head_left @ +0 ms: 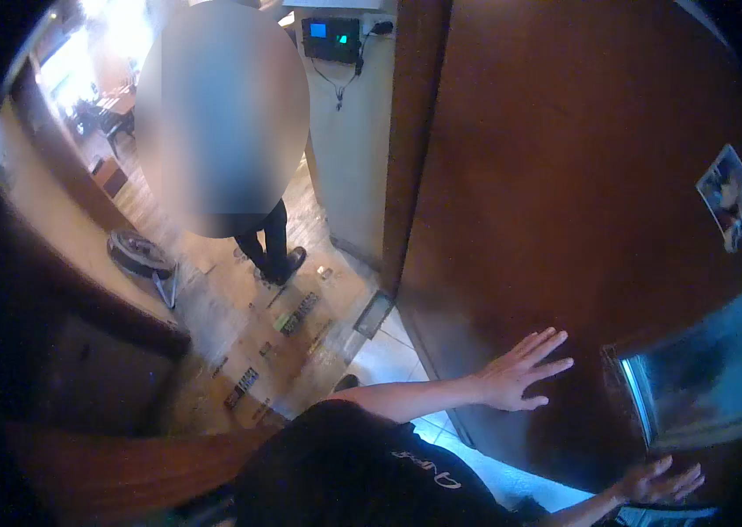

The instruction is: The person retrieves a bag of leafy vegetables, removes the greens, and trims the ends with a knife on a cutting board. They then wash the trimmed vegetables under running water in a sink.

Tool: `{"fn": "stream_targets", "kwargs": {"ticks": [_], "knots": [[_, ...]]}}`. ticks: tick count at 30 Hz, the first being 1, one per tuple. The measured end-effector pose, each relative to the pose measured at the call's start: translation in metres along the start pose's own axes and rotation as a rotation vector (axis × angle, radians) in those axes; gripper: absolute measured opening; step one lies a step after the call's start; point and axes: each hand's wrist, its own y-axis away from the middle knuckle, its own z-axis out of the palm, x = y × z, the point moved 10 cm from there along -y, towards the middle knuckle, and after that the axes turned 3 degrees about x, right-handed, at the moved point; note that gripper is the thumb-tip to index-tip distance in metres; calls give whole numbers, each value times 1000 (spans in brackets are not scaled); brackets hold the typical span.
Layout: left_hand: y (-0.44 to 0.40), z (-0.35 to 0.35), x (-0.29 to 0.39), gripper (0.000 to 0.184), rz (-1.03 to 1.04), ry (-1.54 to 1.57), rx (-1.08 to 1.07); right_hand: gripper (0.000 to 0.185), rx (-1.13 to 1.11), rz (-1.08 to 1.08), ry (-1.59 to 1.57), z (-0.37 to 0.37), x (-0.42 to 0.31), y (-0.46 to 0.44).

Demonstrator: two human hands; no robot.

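Note:
My left hand (525,371) reaches out, palm down with fingers spread, in front of a large brown door or panel (555,193). Whether it touches that surface I cannot tell. Lower right, my right hand (659,481) has its fingers stretched out and holds nothing. It is close to the lower edge of a glass pane (722,378) with a bright metal strip along one side. Both arms come out of a black shirt (362,470) with pale lettering on the chest.
Another person (274,241) in dark trousers stands in the passage, upper body blurred. A round fan-like object (141,255) stands by the curved left wall. A black device (331,39) with lit displays and hanging cables is on the wall. A picture (731,198) is stuck on the brown surface.

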Motion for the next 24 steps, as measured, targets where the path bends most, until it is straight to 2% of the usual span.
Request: {"fn": "stream_targets", "kwargs": {"ticks": [3,4,6,8,10,12,14,16,18,19,20,22,23,24], "knots": [[-19,50,-4,82,-138,-114,-16,52,30,215,132,16,121,20],[-27,58,-10,82,-119,-168,9,56,-25,292,245,29,160,30],[-40,76,-19,84,-166,-204,10,49,-216,264,-76,79,260,89],[-51,92,-24,86,-156,-221,51,50,-407,764,-422,120,327,158],[-62,106,-35,87,-177,-292,86,55,-382,1525,-741,168,340,244],[-69,127,-35,90,-191,-313,148,60,-268,1722,-912,185,301,235],[-80,129,-39,92,-187,-368,232,60,-272,1657,-1102,215,306,244],[-90,138,-41,94,-190,-385,270,55,-430,1481,-1111,236,318,263],[-99,147,-43,95,-203,-438,296,53,-498,1475,-1174,256,309,261],[-102,150,-45,95,-211,-479,301,46,-463,1386,-1088,263,315,257],[-105,154,-47,96,-224,-525,312,49,-548,1187,-1015,275,318,264],[-105,156,-50,94,-305,-542,344,55,-630,1027,-1082,288,310,244],[-103,162,-47,94,-357,-557,361,60,-642,1070,-1237,292,288,216],[-110,166,-34,94,-457,-542,362,65,-710,1046,-1226,295,281,206]]}}
